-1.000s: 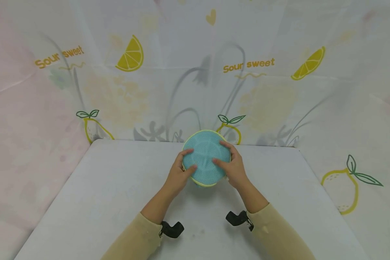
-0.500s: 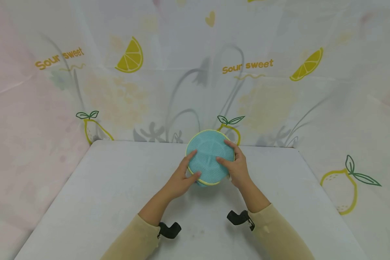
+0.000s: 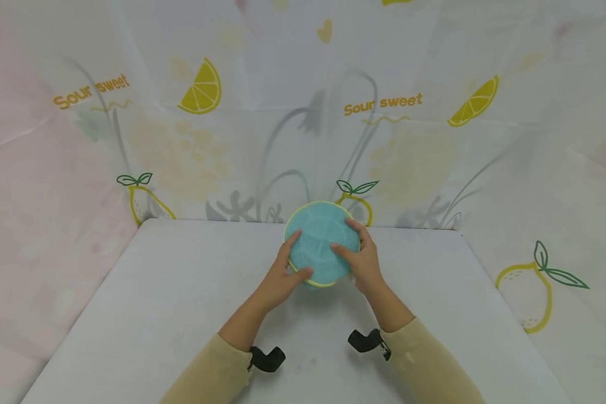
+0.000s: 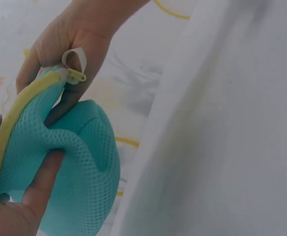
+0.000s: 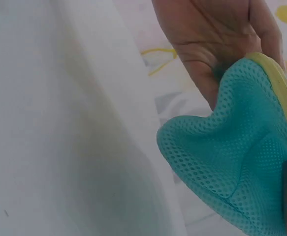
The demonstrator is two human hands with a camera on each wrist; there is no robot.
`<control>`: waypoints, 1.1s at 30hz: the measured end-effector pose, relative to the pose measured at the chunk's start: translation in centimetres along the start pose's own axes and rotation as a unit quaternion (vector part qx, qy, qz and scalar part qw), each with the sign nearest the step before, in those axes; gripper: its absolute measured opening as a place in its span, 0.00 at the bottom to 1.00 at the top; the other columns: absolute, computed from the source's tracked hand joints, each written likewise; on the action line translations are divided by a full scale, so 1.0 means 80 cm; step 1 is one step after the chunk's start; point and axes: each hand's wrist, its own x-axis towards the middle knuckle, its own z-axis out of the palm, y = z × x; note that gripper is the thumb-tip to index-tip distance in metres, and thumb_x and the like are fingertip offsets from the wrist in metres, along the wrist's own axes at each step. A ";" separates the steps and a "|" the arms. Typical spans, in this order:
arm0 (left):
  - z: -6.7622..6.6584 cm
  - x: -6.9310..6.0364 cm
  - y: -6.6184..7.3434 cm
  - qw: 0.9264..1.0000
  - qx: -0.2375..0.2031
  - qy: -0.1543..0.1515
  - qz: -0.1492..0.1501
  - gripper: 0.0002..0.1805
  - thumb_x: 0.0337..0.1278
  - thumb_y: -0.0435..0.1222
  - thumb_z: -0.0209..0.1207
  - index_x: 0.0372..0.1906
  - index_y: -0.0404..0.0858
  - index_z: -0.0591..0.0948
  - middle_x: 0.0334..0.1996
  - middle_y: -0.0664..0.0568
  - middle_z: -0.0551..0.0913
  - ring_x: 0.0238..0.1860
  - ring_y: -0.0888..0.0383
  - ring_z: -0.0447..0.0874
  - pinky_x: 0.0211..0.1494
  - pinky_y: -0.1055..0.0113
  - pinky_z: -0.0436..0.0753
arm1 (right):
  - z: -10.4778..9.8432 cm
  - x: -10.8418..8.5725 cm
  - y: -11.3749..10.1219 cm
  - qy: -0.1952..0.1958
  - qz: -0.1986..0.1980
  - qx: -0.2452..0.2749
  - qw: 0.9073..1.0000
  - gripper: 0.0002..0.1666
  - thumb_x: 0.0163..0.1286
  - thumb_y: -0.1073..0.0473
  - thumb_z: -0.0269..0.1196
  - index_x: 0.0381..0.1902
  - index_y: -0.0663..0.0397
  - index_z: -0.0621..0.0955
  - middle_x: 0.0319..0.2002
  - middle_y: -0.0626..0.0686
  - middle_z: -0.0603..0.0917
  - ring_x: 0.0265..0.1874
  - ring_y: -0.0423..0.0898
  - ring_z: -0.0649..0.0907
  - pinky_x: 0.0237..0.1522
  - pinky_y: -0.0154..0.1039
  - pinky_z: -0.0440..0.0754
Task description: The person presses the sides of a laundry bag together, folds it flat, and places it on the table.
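A turquoise mesh laundry bag, round and flat-faced with yellow edging, is held up over the table's far side by both hands. My left hand grips its left rim, thumb on the near face and fingers partly hidden behind. The right rim is held by my right hand, thumb and forefinger on the face. Seen from the left wrist, the mesh behind the yellow edge bulges and folds softly around the fingertips. A yellow zipper pull with a white loop hangs beside my right hand.
The white table lies below both arms. A pale cloth backdrop printed with lemons rises behind the table and at its sides. Black wrist-worn pieces stick out inward from both sleeves.
The bag shifted a little right, then back left, with both hands moving along. Both hands keep hold of it throughout; the left thumb now sits slightly farther right across its lower face.
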 end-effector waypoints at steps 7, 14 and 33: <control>0.007 0.004 -0.002 0.995 -0.040 0.090 0.016 0.43 0.64 0.35 0.64 0.78 0.58 0.57 0.77 0.46 0.53 0.73 0.41 0.61 0.69 0.43 0.68 | 0.006 -0.002 0.003 -0.024 0.003 -0.053 0.998 0.41 0.65 0.64 0.71 0.72 0.49 0.66 0.70 0.57 0.66 0.66 0.57 0.71 0.63 0.56 0.73; 0.006 0.004 0.002 0.987 -0.066 0.143 0.032 0.37 0.62 0.35 0.65 0.74 0.51 0.64 0.75 0.44 0.60 0.70 0.42 0.65 0.68 0.44 0.70 | 0.006 -0.005 0.003 -0.041 -0.001 -0.097 0.994 0.40 0.65 0.58 0.71 0.71 0.49 0.65 0.71 0.57 0.64 0.67 0.57 0.69 0.65 0.56 0.71; -0.001 0.005 0.008 0.976 -0.136 0.169 0.003 0.31 0.61 0.30 0.66 0.68 0.43 0.70 0.73 0.47 0.64 0.70 0.46 0.67 0.67 0.51 0.73 | -0.005 -0.006 -0.007 -0.129 0.013 -0.209 0.969 0.39 0.67 0.52 0.70 0.68 0.50 0.62 0.74 0.61 0.60 0.65 0.62 0.73 0.59 0.56 0.78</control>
